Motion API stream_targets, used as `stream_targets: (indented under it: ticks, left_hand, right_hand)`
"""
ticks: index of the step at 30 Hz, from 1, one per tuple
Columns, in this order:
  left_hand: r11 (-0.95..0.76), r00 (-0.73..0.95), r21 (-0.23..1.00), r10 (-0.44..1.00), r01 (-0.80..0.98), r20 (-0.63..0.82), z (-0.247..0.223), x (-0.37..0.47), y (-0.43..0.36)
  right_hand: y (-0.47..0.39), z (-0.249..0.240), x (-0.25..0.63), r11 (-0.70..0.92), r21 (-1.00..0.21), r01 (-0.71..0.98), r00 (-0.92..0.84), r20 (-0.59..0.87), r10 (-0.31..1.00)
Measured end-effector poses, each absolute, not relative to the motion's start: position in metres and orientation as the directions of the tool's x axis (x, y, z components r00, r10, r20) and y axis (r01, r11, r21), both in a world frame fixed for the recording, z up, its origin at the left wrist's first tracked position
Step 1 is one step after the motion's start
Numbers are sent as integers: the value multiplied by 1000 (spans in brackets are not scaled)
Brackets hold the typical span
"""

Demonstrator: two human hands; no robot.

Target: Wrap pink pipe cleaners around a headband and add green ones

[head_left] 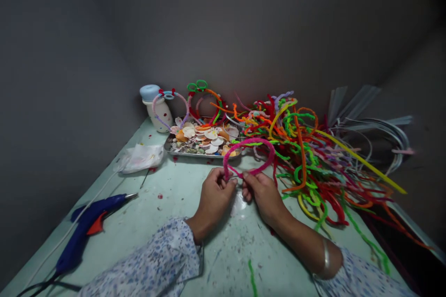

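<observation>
A headband wrapped in bright pink pipe cleaner point(268, 155) stands up as a rounded loop between my hands, above the middle of the table. My left hand point(216, 192) pinches its left lower end, with thumb and fingers closed. My right hand point(263, 195) has its fingers closed on the lower right part, close to a thin pink strand that crosses toward the left hand. A short pale bit shows between the fingertips; I cannot make out what it is. Just behind the loop lies a metal tray point(195, 157) of seashells point(209, 137).
A big tangle of coloured pipe cleaners point(299, 148) spreads at the right, with clear strips point(358, 106) behind. Finished headbands point(170, 95) lean by a blue-lidded jar point(157, 109). A blue glue gun point(83, 232), a white packet point(142, 158) and a green pipe cleaner piece point(252, 278) lie nearer.
</observation>
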State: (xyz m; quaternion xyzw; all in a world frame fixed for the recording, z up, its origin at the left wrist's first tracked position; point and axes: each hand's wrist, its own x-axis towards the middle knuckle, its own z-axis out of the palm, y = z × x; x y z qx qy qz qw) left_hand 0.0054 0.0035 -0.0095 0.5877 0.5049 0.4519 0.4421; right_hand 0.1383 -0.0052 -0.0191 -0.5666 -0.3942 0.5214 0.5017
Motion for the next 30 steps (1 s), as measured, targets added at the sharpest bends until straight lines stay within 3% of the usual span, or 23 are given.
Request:
stream_targets:
  ticks: [6,13,30]
  left_hand:
    - [-294,19,905,953,308,303,-6,4,3]
    - [-272,61,926,962,260,265,-8,4,3]
    - [-250,67,938,968,238,241,-8,4,3]
  right_hand:
    - [-6,-21,138,-179,-982,-66,132,-187,973]
    - [-7,-18,136,-164,-986,5,124,-163,979]
    - [-8,-22,136,-139,-990,-12,139,-139,980]
